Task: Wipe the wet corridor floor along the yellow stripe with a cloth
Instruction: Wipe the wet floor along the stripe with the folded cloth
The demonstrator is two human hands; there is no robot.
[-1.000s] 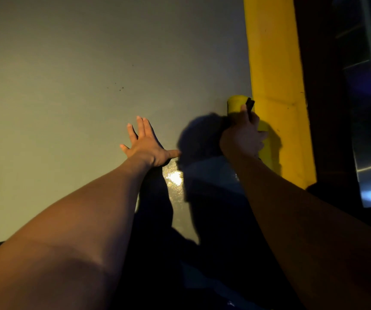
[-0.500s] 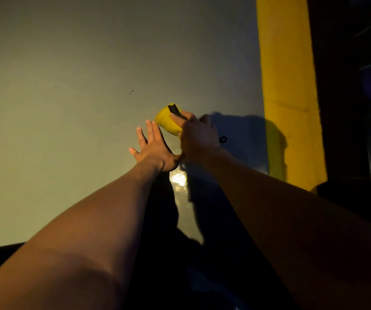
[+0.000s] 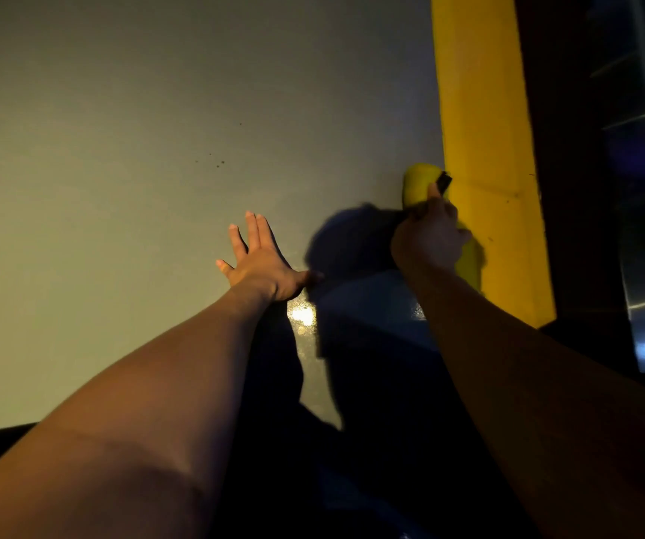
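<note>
While the fingers [image 3: 435,196] of the right hand [image 3: 428,239] are curled round a yellow cloth [image 3: 420,184], it is pressed to the grey floor [image 3: 119,149] just beside the yellow stripe [image 3: 484,130]. The left hand [image 3: 260,262] is laid flat, fingers straight and spread, well apart from the cloth.

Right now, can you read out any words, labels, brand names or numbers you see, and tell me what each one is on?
No readable text anywhere.
The yellow cloth in the right hand carries a small dark tag; no writing can be made out on it.
The yellow stripe and the floor are unmarked.
</note>
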